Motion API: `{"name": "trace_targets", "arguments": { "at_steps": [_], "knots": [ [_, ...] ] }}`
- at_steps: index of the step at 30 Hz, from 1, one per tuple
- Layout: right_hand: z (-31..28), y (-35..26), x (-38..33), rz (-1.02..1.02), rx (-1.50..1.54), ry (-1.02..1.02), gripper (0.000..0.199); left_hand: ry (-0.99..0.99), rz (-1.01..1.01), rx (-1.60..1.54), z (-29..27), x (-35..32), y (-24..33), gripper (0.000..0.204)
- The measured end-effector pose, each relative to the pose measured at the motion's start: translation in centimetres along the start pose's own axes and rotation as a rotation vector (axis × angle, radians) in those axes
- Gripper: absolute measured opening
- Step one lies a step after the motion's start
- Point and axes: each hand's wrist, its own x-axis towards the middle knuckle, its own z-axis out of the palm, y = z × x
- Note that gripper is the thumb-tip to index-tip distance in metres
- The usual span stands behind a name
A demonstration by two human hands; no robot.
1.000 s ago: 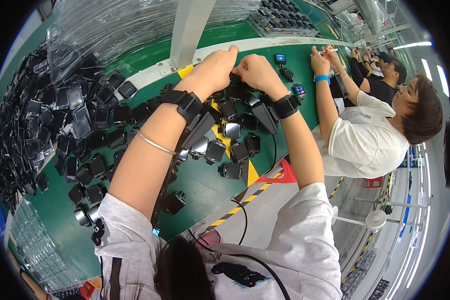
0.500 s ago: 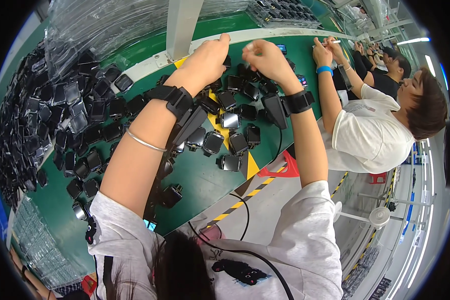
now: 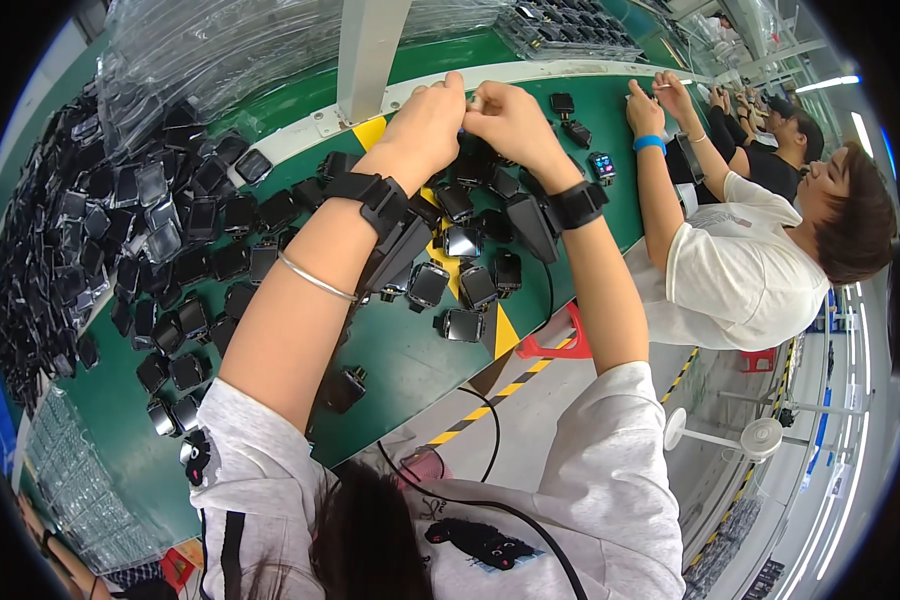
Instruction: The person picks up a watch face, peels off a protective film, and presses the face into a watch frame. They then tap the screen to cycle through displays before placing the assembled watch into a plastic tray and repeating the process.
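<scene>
At upper centre, the left hand [image 3: 422,125] and right hand [image 3: 515,125] sit close, curled; I can't tell what they pinch. A slip could knock the crowded watches [image 3: 428,285] below.

The grey sleeves [image 3: 607,430] are short — the wrist straps [image 3: 577,206] black, the bangle [image 3: 313,281] silver.

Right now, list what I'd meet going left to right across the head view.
Heap of dark squarish pieces, left hand, right hand, watch with lit screen, co-worker's blue wristband, co-worker's hair.
</scene>
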Motion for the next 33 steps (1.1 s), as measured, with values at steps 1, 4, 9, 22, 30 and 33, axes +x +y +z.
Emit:
{"name": "trace_targets", "arguments": {
  "at_steps": [1,4,9,22,30,33],
  "knots": [
    [-0.1,0.1,0.0,-0.004,0.003,-0.003,0.017,0.062,0.0,0.026,-0.1,-0.4,-0.1,0.046],
    [-0.5,1.1,-0.6,0.0,0.232,-0.063,0.013,0.177,0.011,0.062,-0.6,-1.8,0.4,0.047],
    [1.0,-0.4,-2.2,-0.122,0.115,-0.129,0.014,-0.047,-0.007,-0.02,-3.3,-3.3,1.1,0.055],
    [0.9,-1.9,-2.0,-0.152,-0.079,-0.109,0.024,-0.191,-0.155,-0.038,-3.5,-3.6,1.0,0.06],
    [-5.0,3.4,-0.7,0.096,-0.042,-0.059,0.023,0.121,0.152,0.094,-0.9,-0.4,1.3,0.042],
    [-4.4,4.1,-1.2,0.149,-0.133,-0.066,0.021,0.065,0.121,0.042,1.3,0.7,2.9,0.041]
  ]
}}
